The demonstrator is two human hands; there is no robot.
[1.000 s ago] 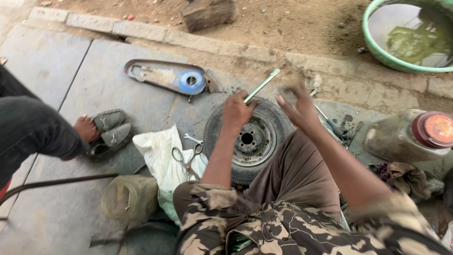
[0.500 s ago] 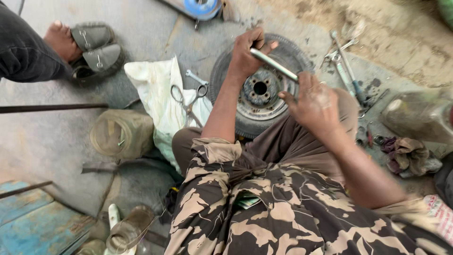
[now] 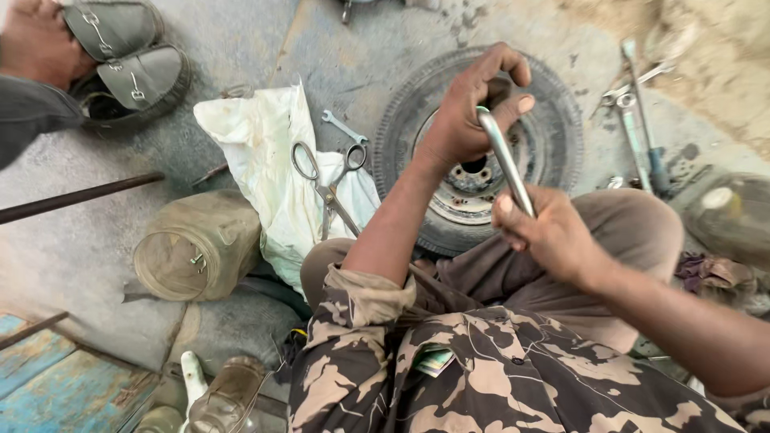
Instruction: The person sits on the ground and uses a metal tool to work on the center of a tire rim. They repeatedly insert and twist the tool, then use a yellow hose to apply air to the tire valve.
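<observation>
Left hand [image 3: 469,108] and right hand [image 3: 549,232] now both grip the metal bar [image 3: 507,164], levered closer over small tyre [image 3: 553,132] than before.

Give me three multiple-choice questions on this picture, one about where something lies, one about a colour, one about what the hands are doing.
1. Where do the scissors lie?
A. on the white bag
B. inside the plastic jar
C. on top of the wheel

2. What colour is the painted surface at the lower left?
A. red
B. blue
C. yellow

3. How is the metal bar held?
A. by the left hand alone
B. by nobody, it lies on the ground
C. by both hands

Answers:
1 A, the scissors rest on the white bag left of the wheel.
2 B, worn blue paint shows there.
3 C, the left hand grips its upper end and the right hand its lower end.
</observation>
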